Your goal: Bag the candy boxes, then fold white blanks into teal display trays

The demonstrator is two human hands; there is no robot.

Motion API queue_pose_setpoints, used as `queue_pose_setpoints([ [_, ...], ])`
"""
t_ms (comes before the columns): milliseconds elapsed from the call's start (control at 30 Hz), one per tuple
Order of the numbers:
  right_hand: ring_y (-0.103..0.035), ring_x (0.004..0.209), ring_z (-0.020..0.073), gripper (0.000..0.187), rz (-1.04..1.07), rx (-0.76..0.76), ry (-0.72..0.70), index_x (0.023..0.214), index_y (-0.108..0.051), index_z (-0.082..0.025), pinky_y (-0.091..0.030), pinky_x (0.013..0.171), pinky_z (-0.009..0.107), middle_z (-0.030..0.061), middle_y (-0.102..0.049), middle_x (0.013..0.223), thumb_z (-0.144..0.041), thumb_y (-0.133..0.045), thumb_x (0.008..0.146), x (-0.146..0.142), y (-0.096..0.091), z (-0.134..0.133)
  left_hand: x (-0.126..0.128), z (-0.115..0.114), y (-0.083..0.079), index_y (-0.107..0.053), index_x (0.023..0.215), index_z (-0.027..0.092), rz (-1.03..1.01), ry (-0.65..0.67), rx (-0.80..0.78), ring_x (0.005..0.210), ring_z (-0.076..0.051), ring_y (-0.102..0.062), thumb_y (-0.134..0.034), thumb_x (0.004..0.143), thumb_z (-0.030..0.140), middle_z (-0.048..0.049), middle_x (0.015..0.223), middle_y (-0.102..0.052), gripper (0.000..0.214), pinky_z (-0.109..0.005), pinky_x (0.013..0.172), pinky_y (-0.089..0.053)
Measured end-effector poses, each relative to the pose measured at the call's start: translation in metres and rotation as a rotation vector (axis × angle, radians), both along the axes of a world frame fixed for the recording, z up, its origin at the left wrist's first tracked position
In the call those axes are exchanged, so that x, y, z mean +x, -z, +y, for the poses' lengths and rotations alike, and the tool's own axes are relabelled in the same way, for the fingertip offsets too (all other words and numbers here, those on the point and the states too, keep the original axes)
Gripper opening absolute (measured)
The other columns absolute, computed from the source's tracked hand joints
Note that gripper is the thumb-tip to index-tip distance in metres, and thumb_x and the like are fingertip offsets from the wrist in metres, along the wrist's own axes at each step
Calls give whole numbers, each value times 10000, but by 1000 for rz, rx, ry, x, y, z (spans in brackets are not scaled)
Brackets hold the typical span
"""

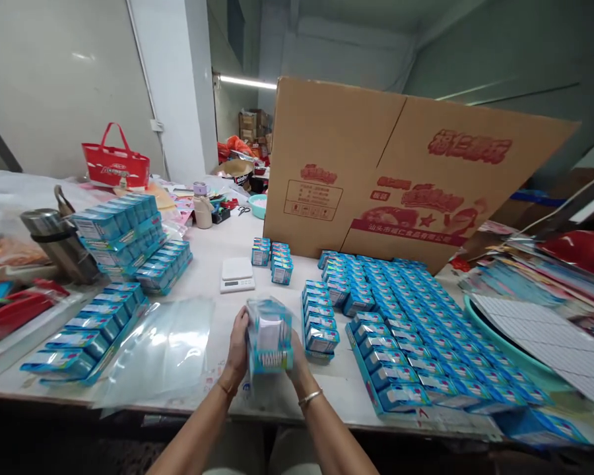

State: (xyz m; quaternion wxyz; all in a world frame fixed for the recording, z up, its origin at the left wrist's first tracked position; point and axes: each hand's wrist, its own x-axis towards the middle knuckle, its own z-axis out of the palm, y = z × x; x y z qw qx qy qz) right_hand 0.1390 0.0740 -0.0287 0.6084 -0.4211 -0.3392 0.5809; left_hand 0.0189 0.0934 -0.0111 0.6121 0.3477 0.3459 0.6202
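Between my two hands, a blue display box [272, 361] with white lettering on its front is held up over the table, slightly blurred. My left hand [238, 343] grips its left side and my right hand [298, 357] grips the right. Clear film seems to surround the box, though the blur hides how far it reaches. To the left of my hands lie flat clear plastic bags [168, 343]. A filled tray of small blue packs [319, 323] stands just right of the held box. Beyond it is a white digital scale [237, 276].
Rows of blue packs [400, 316] cover the right of the table, before a large cardboard carton [346, 165]. More filled trays [94, 330] stand at left, beside a steel flask [54, 241]. A teal basin [505, 353] with papers sits far right.
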Motion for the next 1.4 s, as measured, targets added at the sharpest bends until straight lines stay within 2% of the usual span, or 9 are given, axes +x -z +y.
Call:
queue_pose_setpoints([
  [167, -534, 1160, 246, 447, 18, 112, 57, 1159, -638, -228, -407, 996, 404, 46, -630, 1203, -494, -570, 806, -8, 7, -25, -9, -29, 35, -499, 1244, 241, -13, -44, 72, 1208, -229, -499, -452, 880, 456, -64, 1289, -556, 426, -360, 998, -403],
  [300, -548, 1151, 241, 428, 44, 60, 111, 1175, -625, -243, -405, 999, 417, 54, -617, 1229, -487, -544, 833, -8, 26, -21, -19, -21, 47, -510, 1238, 239, 30, -18, 24, 1235, -235, -481, -448, 881, 470, -84, 1328, -531, 430, -388, 1025, -377],
  [433, -495, 1210, 218, 492, 27, 49, 265, 1263, -536, -252, -393, 997, 399, 61, -558, 1303, -478, -557, 827, 1, 35, 15, -28, 15, 41, -493, 1285, 247, 180, -114, -39, 1254, -223, -463, -497, 856, 489, -83, 1346, -523, 493, -372, 1033, -350],
  [533, -570, 1078, 220, 455, -27, 24, 149, 1152, -605, -207, -442, 913, 369, 77, -637, 1164, -525, -502, 843, 7, 34, 40, -27, 36, 33, -603, 1178, 174, 278, 47, -47, 1111, -253, -566, -527, 831, 503, -106, 1203, -627, 484, -362, 930, -426],
  [733, -564, 812, 178, 318, -298, 43, 188, 867, -650, -194, -432, 759, 284, 33, -640, 834, -477, -506, 861, 17, 35, 40, -27, 31, 32, -688, 951, 186, 460, -181, -28, 938, -211, -595, -585, 807, 436, -56, 962, -680, 306, -279, 825, -441],
  [833, -511, 725, 156, 303, -374, 52, 108, 787, -605, -207, -403, 699, 261, 0, -568, 727, -477, -495, 867, 24, 32, 41, -32, 33, 30, -680, 848, 199, 518, -154, -7, 840, -180, -576, -580, 813, 413, -24, 847, -645, 238, -246, 749, -430],
  [1000, -463, 696, 159, 372, -543, 54, -148, 706, -544, -210, -373, 668, 265, -5, -513, 700, -519, -440, 884, 40, 19, 57, -41, 50, 27, -614, 737, 192, 410, 71, -53, 696, -141, -506, -617, 783, 383, 12, 717, -577, 196, -232, 670, -397],
  [1200, -469, 732, 166, 404, -744, 76, -215, 688, -566, -221, -364, 690, 274, -2, -512, 719, -512, -392, 908, 51, 12, 60, -36, 55, 31, -600, 723, 176, 141, 139, -122, 827, -162, -546, -673, 733, 351, -35, 954, -618, 190, -247, 742, -419],
  [1400, -422, 677, 144, 326, -461, 47, -185, 674, -543, -202, -374, 639, 251, -10, -470, 685, -481, -537, 843, 40, 12, 55, -33, 56, 32, -609, 729, 161, 81, 149, -159, 787, -153, -546, -692, 718, 334, -52, 949, -622, 192, -255, 722, -426],
])
